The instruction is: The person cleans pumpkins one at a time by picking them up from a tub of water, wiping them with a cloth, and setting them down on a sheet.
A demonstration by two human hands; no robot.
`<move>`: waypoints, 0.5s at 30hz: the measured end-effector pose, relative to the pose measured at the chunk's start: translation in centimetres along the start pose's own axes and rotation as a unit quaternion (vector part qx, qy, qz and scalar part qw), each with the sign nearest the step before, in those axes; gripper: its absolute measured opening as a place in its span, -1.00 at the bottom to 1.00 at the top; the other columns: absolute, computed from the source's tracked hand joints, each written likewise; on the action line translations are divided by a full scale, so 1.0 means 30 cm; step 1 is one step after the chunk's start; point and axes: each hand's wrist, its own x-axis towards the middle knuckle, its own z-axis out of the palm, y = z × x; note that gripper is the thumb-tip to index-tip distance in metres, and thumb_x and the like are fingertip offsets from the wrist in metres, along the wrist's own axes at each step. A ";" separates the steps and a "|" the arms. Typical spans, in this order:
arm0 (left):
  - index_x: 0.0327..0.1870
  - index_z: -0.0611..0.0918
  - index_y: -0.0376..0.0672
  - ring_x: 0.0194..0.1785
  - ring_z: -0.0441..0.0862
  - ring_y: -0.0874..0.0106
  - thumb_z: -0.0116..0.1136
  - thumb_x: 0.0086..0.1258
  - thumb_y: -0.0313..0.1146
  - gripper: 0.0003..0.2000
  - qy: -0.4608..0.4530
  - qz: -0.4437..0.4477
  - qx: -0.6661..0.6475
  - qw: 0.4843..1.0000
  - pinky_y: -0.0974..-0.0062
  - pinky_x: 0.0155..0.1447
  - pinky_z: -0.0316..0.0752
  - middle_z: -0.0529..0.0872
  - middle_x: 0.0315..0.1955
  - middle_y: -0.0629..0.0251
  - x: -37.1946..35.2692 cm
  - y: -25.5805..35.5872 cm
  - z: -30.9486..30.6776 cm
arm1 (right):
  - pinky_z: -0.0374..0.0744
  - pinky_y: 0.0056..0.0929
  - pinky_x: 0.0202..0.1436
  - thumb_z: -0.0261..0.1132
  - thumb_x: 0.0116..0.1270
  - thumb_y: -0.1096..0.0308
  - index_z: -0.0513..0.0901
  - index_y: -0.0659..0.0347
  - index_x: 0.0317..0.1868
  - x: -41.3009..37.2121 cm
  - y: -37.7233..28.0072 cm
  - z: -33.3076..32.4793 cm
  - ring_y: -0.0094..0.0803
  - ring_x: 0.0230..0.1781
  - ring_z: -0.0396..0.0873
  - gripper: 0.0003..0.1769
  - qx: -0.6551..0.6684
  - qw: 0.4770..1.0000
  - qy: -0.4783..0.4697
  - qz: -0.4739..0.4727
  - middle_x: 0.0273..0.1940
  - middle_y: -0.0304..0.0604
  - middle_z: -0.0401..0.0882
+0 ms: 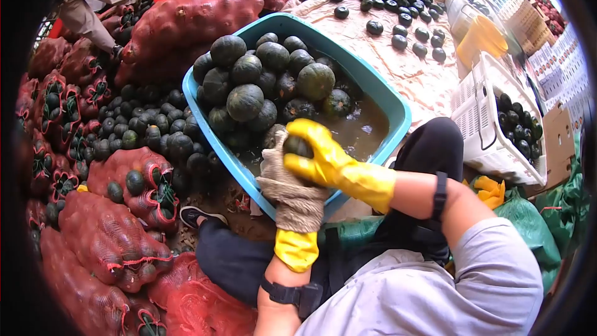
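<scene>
A dark green kabocha squash (297, 147) is held between my two hands, over the near edge of a blue tub (219, 154). My right hand (323, 154), in a yellow rubber glove, curls its thumb and fingers around the squash from the right. My left hand (272, 165) presses against it from the left; brownish rope-like cloth is wound over its yellow glove, and its fingertips are partly hidden. Piled in the tub are several more kabocha squashes (245, 101), some wet, in murky brown water (364, 130).
Red mesh sacks (109, 236) of squash and a loose heap (140, 121) lie on the left. More squashes rest on a pale sheet (367, 43) behind the tub. A white crate (485, 126) of squash stands right. Another person's legs (93, 6) show at upper left.
</scene>
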 end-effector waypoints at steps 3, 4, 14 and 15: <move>0.43 0.58 -0.11 0.38 0.67 0.28 0.12 0.68 0.04 -0.49 -0.050 0.053 0.205 0.976 0.13 0.53 0.50 0.72 0.32 0.20 0.018 0.114 -0.086 | 0.51 -0.03 0.58 0.60 0.34 -0.05 0.57 0.09 0.51 0.061 -0.038 -0.006 0.19 0.50 0.52 -0.18 0.024 0.956 0.067 0.284 0.43 0.20 0.55; 0.45 0.56 -0.10 0.38 0.66 0.28 0.14 0.67 0.03 -0.48 -0.046 0.053 0.115 0.991 0.15 0.53 0.50 0.71 0.33 0.21 0.010 0.107 -0.128 | 0.47 0.00 0.61 0.64 0.32 -0.04 0.56 0.11 0.52 0.008 -0.085 -0.019 0.17 0.53 0.50 -0.15 0.082 0.951 -0.010 0.299 0.43 0.23 0.54; 0.63 0.38 -0.10 0.48 0.57 0.23 0.36 0.52 -0.13 -0.30 -0.035 -0.133 -0.487 0.862 0.21 0.61 0.45 0.61 0.42 0.20 -0.018 0.065 -0.150 | 0.44 -0.09 0.63 0.58 0.42 0.09 0.59 0.09 0.52 -0.028 -0.068 -0.092 0.00 0.47 0.56 -0.27 0.122 0.971 -0.132 0.160 0.41 0.06 0.61; 0.63 0.37 -0.12 0.51 0.54 0.20 0.39 0.47 -0.19 -0.27 -0.004 -0.037 -0.276 0.960 0.19 0.63 0.42 0.61 0.41 0.17 -0.044 0.082 -0.223 | 0.43 -0.15 0.63 0.54 0.47 0.08 0.64 0.10 0.48 -0.016 -0.082 -0.120 -0.06 0.46 0.58 -0.35 0.187 0.950 -0.184 0.169 0.41 0.02 0.63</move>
